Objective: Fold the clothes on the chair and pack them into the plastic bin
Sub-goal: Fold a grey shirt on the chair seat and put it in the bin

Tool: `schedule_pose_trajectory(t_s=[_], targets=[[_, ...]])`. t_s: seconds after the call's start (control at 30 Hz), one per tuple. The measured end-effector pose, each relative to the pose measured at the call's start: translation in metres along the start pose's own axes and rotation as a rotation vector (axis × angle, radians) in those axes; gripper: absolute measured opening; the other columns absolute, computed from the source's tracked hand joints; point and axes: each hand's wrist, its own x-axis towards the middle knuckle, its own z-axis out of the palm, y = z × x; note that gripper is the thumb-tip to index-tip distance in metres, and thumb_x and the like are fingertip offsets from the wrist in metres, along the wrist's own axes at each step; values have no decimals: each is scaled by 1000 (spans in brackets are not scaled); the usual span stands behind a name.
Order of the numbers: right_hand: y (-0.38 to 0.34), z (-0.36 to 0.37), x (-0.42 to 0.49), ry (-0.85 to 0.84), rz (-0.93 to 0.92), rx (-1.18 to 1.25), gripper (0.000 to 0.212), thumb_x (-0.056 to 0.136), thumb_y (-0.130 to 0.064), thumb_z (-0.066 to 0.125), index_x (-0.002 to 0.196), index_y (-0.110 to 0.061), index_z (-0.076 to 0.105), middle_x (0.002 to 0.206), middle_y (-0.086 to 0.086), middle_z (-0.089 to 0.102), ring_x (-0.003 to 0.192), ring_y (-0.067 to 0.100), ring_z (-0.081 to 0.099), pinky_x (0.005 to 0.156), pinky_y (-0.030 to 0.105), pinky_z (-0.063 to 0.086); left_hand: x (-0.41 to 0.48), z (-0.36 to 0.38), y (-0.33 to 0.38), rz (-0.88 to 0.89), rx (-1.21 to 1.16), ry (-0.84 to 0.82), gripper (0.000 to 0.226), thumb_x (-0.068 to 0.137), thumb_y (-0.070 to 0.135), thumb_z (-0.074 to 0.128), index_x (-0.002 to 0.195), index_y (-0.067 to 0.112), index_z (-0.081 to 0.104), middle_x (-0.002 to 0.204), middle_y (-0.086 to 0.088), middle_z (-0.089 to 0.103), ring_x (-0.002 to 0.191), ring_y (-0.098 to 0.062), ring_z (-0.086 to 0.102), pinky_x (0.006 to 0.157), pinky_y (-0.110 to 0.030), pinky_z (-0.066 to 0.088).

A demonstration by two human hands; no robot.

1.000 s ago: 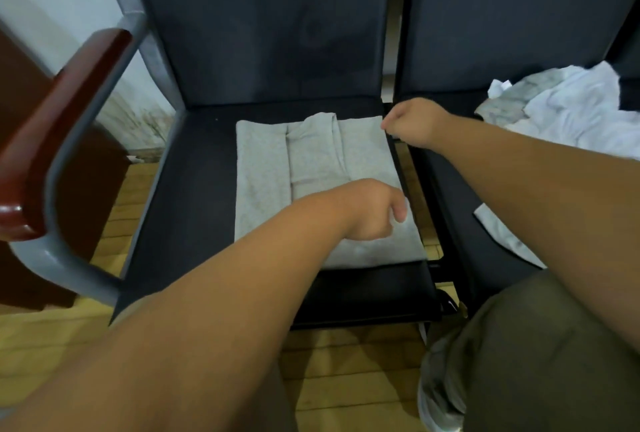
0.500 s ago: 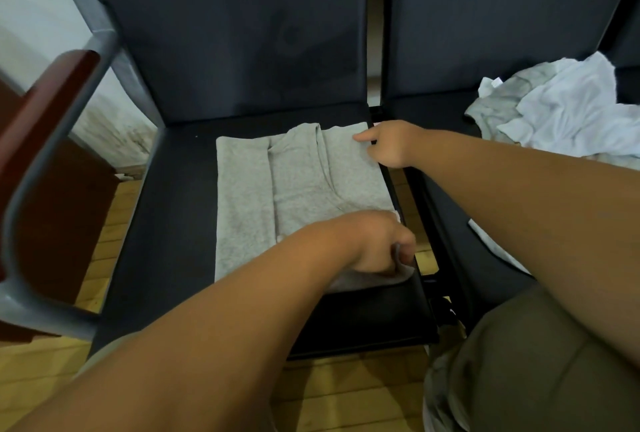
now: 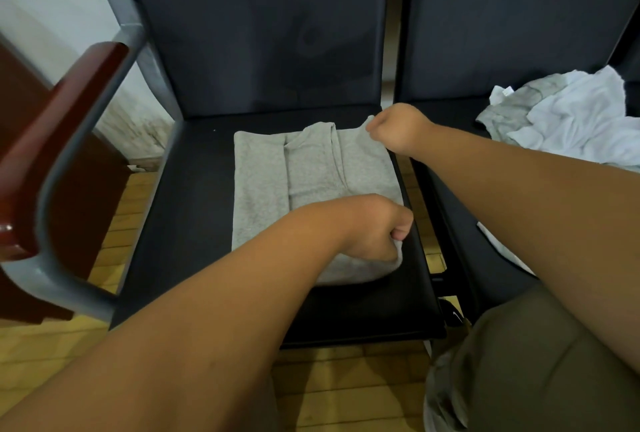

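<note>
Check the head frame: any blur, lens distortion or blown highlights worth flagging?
Head view: dim, flat indoor light; wide-angle bending curves the wooden armrest at left; near forearms loom large and soft; the white clothes pile is brightest, folds slightly washed out; the grey garment shows readable texture.

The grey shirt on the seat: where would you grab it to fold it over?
Probably its two right corners, coming from the right edge, where the left hand pinches near and the right hand far. The grey shirt lies flat as a rectangle, so both corners keep the edge straight.
</note>
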Motion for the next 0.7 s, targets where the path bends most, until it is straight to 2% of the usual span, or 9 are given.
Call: schedule_pose_trajectory(t_s=[0.07,0.13,0.23,0.37,0.5,0.6,0.7], targets=[[-8,0,1,30,-4,113,27,100,-23,59,119,-14,77,118,12,74,114,32,68,98,42,54,-10,-9,-1,-12,8,-1,23,88,13,70,85,27,52,87,5,57,77,-13,50,69,-28,44],[-18,2,1,56,-2,231,25,98,-23,62,115,-13,78,107,11,76,102,32,71,98,45,58,-22,-16,-3,-26,6,22,26,88,14,70,84,29,50,87,8,57,79,-12,52,71,-27,43],[-38,8,1,64,0,381,24,96,-21,65,111,-8,78,99,12,75,96,33,73,97,52,60,-48,-25,-10,-54,-21,61,22,88,11,71,89,26,55,88,10,58,80,-9,53,72,-22,43],[-69,21,-2,48,-23,475,24,95,-21,65,109,-7,77,92,7,72,83,23,69,91,52,63,-84,-33,-25,-106,-40,94,24,87,12,74,89,30,57,90,10,60,81,-7,56,73,-22,48],[-100,34,-8,-15,-62,553,24,99,-19,65,117,-7,75,103,10,76,85,20,73,78,39,66,-121,-32,-45,-178,-56,113,25,87,18,78,87,32,57,80,14,57,73,2,53,63,-10,42],[-124,45,-18,-118,-23,692,16,99,-12,67,112,-15,75,103,9,74,93,20,75,81,36,66,-144,-28,-59,-237,-46,89,24,87,26,80,87,32,58,79,16,58,71,1,53,62,-13,42],[-139,61,-21,-165,-73,723,23,99,-10,67,121,-13,73,106,13,74,96,23,76,83,40,66,-161,-26,-69,-311,-44,21,21,88,29,80,90,32,59,86,12,61,76,-4,57,69,-22,48]])
